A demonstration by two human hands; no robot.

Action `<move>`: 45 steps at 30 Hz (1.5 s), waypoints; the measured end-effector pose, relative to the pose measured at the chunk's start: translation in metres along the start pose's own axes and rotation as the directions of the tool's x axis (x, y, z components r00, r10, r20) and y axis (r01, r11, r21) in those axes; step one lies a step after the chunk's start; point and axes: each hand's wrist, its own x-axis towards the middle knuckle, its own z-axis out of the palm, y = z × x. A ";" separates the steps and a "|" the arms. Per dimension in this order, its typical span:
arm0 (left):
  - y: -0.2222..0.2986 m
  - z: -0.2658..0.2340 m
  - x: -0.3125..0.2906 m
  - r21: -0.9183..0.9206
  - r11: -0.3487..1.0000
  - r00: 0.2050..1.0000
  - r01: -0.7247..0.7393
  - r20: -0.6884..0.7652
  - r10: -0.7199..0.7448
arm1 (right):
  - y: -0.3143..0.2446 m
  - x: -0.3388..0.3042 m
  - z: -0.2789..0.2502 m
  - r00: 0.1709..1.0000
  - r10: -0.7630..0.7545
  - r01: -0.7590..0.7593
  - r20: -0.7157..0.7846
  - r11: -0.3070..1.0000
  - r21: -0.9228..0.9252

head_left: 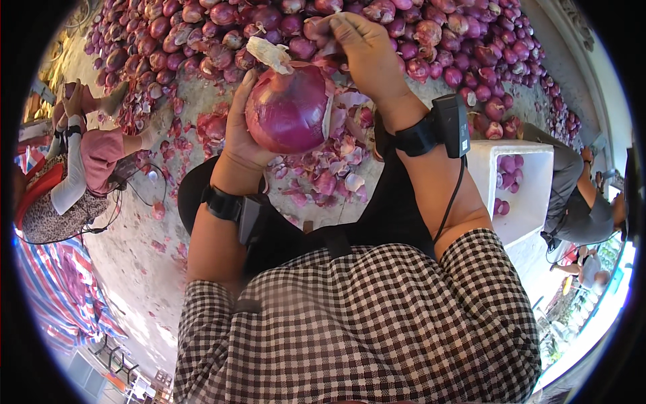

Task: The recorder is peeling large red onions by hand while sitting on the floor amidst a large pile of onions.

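Observation:
A large red onion (286,116) with a dry, pale neck (269,55) pointing away from me rests in my left hand (241,138), whose fingers and thumb wrap round its left side and underside. Above and right of it, my right hand (371,59) is closed in a pinch. A thin piece of purple onion skin (330,51) shows at its fingertips, partly hidden by them. The onion's right side has a pale torn edge of skin. Loose onion peel (330,178) lies on the ground beneath my hands, between my knees.
A big heap of red onions (464,40) spreads across the far side. On the right stands a white bin (484,161) with several peeled onions (509,176) inside. Other people sit at the left (74,161) and right (582,195). A striped tarp (54,283) lies at left.

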 end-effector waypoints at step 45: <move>0.004 -0.001 0.002 0.456 0.868 0.939 -0.197 -0.168 0.301 | -0.010 -0.008 -0.001 0.892 0.197 -0.150 0.406 0.978 -0.145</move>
